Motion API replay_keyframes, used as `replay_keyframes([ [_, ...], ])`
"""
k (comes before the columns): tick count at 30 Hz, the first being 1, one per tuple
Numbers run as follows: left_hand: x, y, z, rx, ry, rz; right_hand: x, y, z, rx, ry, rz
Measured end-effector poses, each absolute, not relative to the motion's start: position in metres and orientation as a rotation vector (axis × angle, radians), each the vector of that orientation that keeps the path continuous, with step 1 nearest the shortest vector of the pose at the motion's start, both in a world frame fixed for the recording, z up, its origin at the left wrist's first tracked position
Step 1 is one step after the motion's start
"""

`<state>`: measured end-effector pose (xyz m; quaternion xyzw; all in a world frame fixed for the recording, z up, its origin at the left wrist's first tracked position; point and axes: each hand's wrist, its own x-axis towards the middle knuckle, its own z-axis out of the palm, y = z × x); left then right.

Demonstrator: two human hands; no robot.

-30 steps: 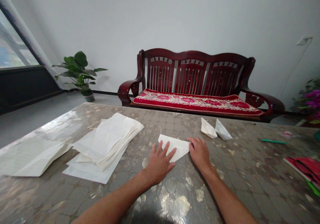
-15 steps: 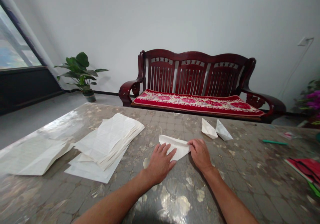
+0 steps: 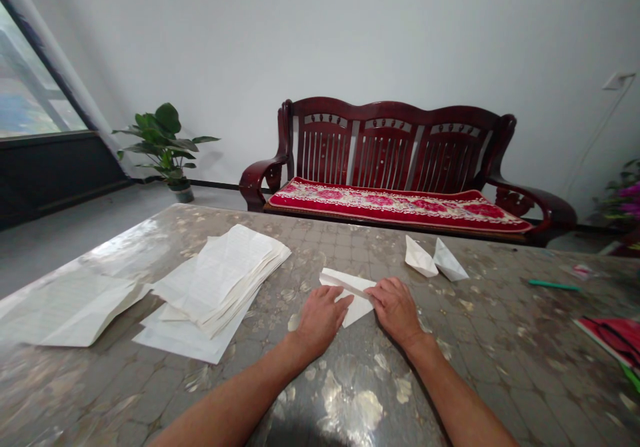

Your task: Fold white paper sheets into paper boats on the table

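Observation:
A white folded paper [image 3: 345, 284] lies on the patterned table [image 3: 350, 394] in front of me. My left hand [image 3: 320, 317] rests on its near left part, fingers together and pressing down. My right hand [image 3: 395, 307] holds the right end of the same paper, fingers pinched on a raised flap. The paper's far edge is lifted a little off the table. Two small folded paper shapes [image 3: 435, 260] sit behind my right hand.
A stack of white sheets [image 3: 220, 284] and a loose folded sheet [image 3: 75, 307] lie at the left. A green pen [image 3: 554, 286] and red paper [image 3: 613, 340] are at the right. Beyond the table stand a wooden bench [image 3: 400, 167] and a potted plant [image 3: 165, 147].
My left fingers have drawn together from a spread pose and slid back a little. My right hand has moved left along the paper and lifted a flap, so the sheet looks narrower.

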<state>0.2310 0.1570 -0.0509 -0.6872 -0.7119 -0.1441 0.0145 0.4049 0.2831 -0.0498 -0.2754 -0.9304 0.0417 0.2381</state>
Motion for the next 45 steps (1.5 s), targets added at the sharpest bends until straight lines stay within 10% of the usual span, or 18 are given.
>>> replay_keyframes([
  [45, 0.204, 0.156, -0.066, -2.137, -2.138, -0.272, 0.401, 0.249, -0.055, -0.742, -2.958, 0.277],
])
